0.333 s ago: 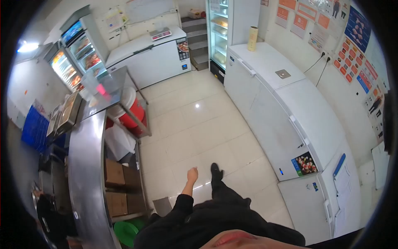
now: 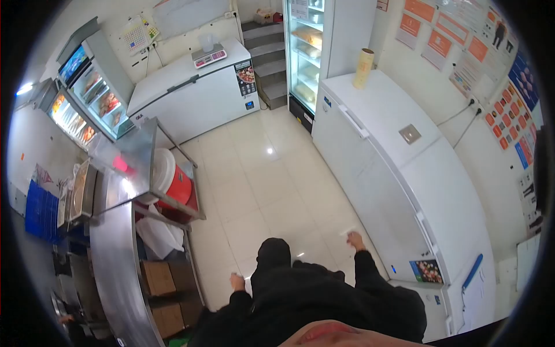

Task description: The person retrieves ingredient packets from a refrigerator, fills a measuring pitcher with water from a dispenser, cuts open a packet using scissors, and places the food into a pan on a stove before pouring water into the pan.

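My left hand [image 2: 237, 282] hangs low in front of my body, beside the steel counter [image 2: 113, 248]. Its fingers look curled in, and nothing shows in them. To the right, my right hand [image 2: 355, 240] is held out over the tiled floor, near the front of the long white chest freezer [image 2: 370, 168]. The fingers of this hand are partly spread and hold nothing visible. Neither hand appears to touch anything. Black sleeves cover both arms, and one dark-clad knee [image 2: 273, 253] is raised ahead of me.
A yellowish roll [image 2: 363, 68] stands on the right freezer. Straight ahead are another chest freezer [image 2: 196, 95] with a scale [image 2: 209, 56], grey steps [image 2: 269, 58] and a glass-door fridge [image 2: 306, 52]. A red bucket [image 2: 176, 188] and cardboard boxes [image 2: 159, 277] sit at left. Another person's hand [image 2: 66, 318] shows far left.
My view has moved forward over the floor. My left hand has swung back toward my body, and my right hand has come into view. The forward foot is now hidden behind a raised knee.
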The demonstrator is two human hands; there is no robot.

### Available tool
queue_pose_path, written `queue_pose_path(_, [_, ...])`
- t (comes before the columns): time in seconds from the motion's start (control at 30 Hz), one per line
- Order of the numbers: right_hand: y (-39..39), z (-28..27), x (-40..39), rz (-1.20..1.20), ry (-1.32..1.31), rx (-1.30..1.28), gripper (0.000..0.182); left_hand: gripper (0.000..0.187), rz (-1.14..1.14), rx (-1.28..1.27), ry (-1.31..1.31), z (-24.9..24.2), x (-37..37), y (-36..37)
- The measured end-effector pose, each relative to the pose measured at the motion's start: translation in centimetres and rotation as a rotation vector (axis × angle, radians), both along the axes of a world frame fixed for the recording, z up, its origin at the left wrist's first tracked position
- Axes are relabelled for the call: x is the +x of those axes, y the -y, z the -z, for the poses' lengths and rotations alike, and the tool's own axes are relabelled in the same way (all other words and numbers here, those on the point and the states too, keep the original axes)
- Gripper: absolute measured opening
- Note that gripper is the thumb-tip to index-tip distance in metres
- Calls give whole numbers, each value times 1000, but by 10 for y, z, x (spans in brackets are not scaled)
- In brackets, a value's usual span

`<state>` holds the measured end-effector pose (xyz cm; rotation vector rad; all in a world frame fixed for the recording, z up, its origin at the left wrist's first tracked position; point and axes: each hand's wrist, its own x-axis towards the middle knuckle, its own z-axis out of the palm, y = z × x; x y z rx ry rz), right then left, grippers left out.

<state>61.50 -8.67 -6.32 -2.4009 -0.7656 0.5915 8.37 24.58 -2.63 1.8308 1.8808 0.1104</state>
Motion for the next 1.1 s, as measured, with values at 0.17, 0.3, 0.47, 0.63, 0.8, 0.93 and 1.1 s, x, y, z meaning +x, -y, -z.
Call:
queue_pose_path(0.17, [-311,-120,166,24,-175,309,20,24,101,-311,-474,-20,10,-88])
queue_pose_path(0.3, [-467,-153,211,37,-340,467,23,27,95,-363,-588,-41,81,-271])
queue_pose_path(0.47, [-482,-1,204,-86,-463,-205,29,30,220,-159,-551,-24,267,-471])
queue_pose_path(0.63, [-455,11,174,273,-542,-462,34,24,453,178,-313,-49,534,-694])
queue_pose_path(0.8, [-513,66,243,649,-469,-581,34,21,428,-28,122,-56,749,-860])
queue_pose_path(0.93, [-698,93,456,397,-65,-499,29,35,651,230,260,-11,841,-933])
queue_pose_path(1.1, [-1073,-184,754,473,498,294,15,64,287,-309,510,-83,941,-1045])
